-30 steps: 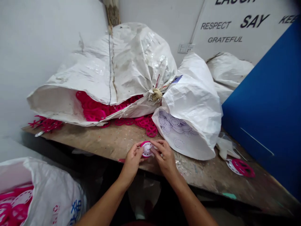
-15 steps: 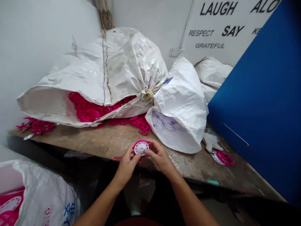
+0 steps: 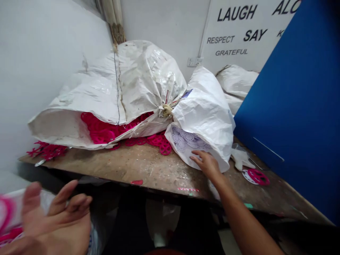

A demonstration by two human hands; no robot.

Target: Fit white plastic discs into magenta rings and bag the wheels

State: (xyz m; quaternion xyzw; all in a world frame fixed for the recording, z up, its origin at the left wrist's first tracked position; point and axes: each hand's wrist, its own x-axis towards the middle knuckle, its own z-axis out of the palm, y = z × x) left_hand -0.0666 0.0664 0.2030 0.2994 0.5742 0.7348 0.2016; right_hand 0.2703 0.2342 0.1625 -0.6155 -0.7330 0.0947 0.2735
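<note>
You are holding your left hand [image 3: 57, 219] palm up at lower left, its fingers spread and unclenched, in front of a white bag [image 3: 47, 200] of pink pieces [image 3: 15, 232], with a blurred pink ring [image 3: 10, 211] showing just beside it. Your right hand [image 3: 208, 164] is hovering at the mouth of a white sack [image 3: 204, 95], its fingers parted and loose, while the pale discs [image 3: 186, 139] are lying heaped inside, just beyond your fingertips; whether you are touching the sack is unclear.
</note>
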